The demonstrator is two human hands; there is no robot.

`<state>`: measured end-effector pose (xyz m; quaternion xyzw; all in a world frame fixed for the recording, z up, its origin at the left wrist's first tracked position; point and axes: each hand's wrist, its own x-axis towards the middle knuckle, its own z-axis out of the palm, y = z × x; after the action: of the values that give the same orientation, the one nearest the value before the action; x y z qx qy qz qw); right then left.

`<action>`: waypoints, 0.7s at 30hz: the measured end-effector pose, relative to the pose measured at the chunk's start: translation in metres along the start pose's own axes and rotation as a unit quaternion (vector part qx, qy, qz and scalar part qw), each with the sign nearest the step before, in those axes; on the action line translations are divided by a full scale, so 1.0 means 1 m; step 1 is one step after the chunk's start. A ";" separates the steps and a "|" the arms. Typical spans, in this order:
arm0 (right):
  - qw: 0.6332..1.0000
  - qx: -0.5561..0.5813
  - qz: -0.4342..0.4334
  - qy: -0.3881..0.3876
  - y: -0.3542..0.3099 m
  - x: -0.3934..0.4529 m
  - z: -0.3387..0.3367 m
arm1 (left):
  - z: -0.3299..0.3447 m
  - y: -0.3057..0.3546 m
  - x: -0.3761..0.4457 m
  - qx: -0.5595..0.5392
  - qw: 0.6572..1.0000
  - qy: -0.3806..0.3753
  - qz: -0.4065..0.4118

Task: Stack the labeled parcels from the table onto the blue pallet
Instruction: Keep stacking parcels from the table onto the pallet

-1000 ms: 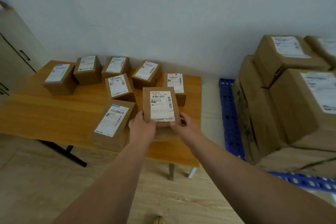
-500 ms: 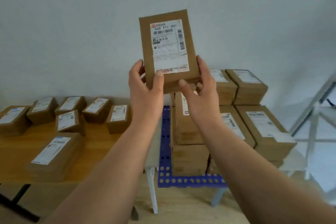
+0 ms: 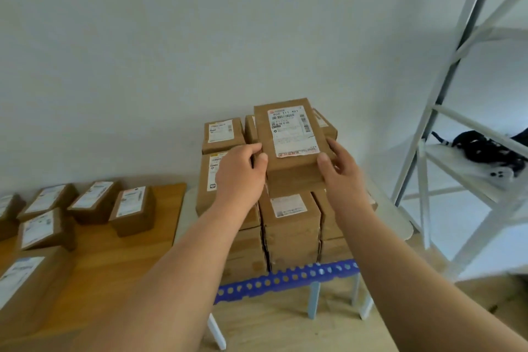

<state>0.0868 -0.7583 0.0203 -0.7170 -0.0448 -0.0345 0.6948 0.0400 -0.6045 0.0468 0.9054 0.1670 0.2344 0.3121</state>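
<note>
Head view: both hands hold one brown parcel [image 3: 291, 151], label side up, over the stack of parcels [image 3: 288, 226] on the blue pallet [image 3: 285, 280]. The left hand [image 3: 243, 171] grips the parcel's left edge, thumb curled onto the top face near the near-left corner, the other fingers wrapped round the side. The right hand [image 3: 341, 168] grips the right edge, thumb on the near-right corner, fingers along the side. The parcel's white label [image 3: 291, 133] carries a barcode and the digits 900 111 401 at its top. Cannot tell whether the parcel's underside touches the boxes beneath it or sits just above them.

The stack is several layers high and stands against the wall. A small labeled box [image 3: 223, 134] sits on the top layer just left of the held parcel. The pallet's perforated blue front edge shows below the stack; pale legs are visible under it.

To the left, the wooden table [image 3: 114, 260] carries more labeled parcels [image 3: 131, 208], set apart from one another in loose rows. To the right stands a white metal shelf frame [image 3: 445, 111]; a black object [image 3: 485, 151] lies on one shelf, too blurred to identify.
</note>
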 end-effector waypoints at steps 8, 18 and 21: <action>0.996 -0.018 0.087 -0.024 0.041 0.011 0.012 | 0.027 -0.036 0.010 0.109 0.989 -0.094 -0.025; 0.993 -0.044 0.107 -0.026 0.058 0.021 0.029 | 0.036 -0.054 0.019 0.165 0.979 -0.116 -0.003; 0.992 -0.053 0.111 -0.024 0.060 0.023 0.031 | 0.038 -0.056 0.020 0.171 0.979 -0.107 0.008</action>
<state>0.1162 -0.7287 -0.0380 -0.7537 0.0204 0.0573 0.6545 0.0679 -0.5723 -0.0088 0.9666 0.1625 0.1066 0.1672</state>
